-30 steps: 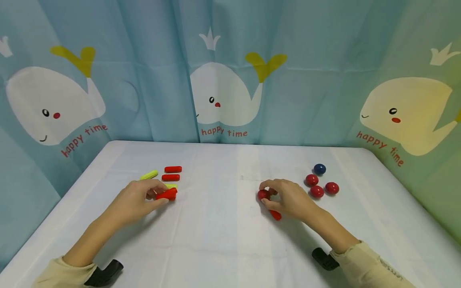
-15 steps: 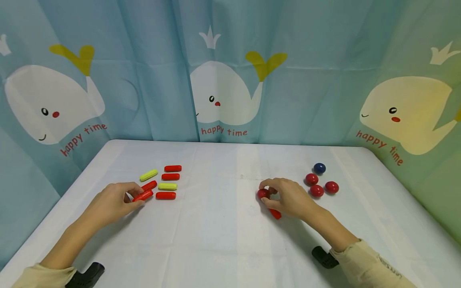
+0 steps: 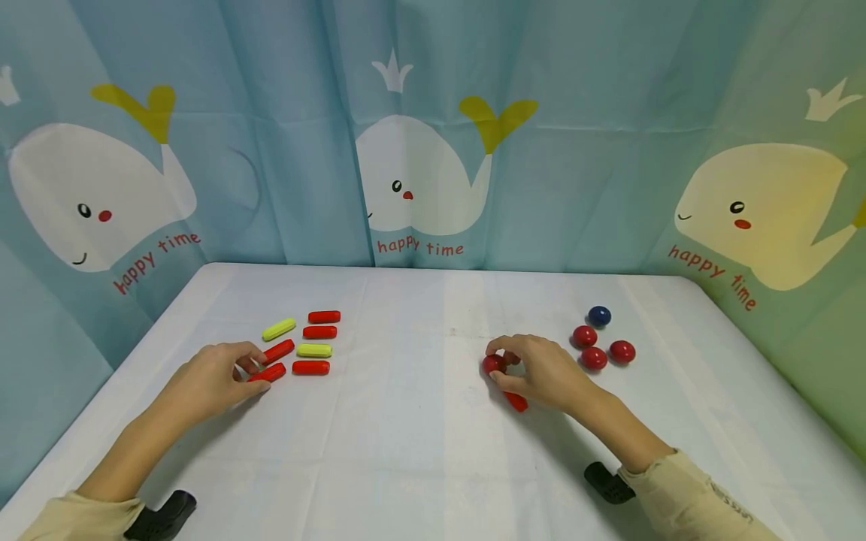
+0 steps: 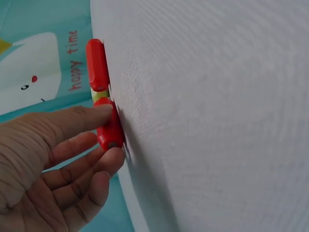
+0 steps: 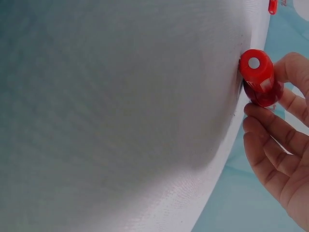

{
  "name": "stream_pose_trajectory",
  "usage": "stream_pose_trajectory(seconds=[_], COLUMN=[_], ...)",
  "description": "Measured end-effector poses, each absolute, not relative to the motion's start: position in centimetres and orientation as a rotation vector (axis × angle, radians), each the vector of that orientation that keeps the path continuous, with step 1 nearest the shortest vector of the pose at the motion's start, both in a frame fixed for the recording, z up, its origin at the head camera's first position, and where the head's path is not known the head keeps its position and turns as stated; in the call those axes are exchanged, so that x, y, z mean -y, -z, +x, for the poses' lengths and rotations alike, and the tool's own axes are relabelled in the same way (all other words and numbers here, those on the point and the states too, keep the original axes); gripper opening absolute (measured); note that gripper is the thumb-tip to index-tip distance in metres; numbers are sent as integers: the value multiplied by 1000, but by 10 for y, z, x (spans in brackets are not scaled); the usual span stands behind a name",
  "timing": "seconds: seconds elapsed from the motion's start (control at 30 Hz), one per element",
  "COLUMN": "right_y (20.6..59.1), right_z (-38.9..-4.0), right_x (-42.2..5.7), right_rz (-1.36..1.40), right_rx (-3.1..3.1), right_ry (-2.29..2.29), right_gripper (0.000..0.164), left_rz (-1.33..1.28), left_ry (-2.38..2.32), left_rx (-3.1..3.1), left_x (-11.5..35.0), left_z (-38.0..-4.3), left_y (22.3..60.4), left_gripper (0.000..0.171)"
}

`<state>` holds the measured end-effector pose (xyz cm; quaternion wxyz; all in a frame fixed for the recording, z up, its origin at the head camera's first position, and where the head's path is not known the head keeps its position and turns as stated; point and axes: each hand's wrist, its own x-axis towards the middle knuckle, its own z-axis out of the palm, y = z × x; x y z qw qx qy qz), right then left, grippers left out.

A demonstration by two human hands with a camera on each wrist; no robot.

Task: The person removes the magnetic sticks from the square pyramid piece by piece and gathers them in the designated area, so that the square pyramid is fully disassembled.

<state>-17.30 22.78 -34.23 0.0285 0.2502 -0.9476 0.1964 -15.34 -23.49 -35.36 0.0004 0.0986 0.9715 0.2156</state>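
In the head view my left hand (image 3: 213,382) has its thumb and fingertips around a short red stick (image 3: 274,372) on the table. The left wrist view shows the thumb over that stick (image 4: 111,128). A second red stick (image 3: 279,351) lies just behind, beside the fingers. Two more yellow sticks, one yellow stick (image 3: 279,329) tilted and one yellow stick (image 3: 314,350) level, lie nearby with several red sticks (image 3: 311,367). My right hand (image 3: 541,372) pinches a glossy red ball (image 3: 493,364). Against the ball lies a red stick (image 5: 256,67) with a white dot on its end, partly hidden.
To the right are several red balls (image 3: 594,358) and one dark blue ball (image 3: 599,315). A white cloth covers the table (image 3: 399,451). A blue curtain (image 3: 304,150) with whale prints stands behind the far edge.
My left hand has moved left from the level red stick to the one nearest it, which has shifted slightly toward me in the last half second. My right hand has stayed in place.
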Motion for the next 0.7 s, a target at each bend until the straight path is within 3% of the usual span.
stream_pose_trajectory(seconds=[0.7], right_y=[345], right_z=[-171], right_x=[-227], right_rz=[810], right_rx=[2881], right_ry=[-557], right_gripper=[27], left_rz=[460], left_ry=[-717], left_rx=[-3125], left_x=[205], left_z=[-145], left_y=[327], left_gripper=[32])
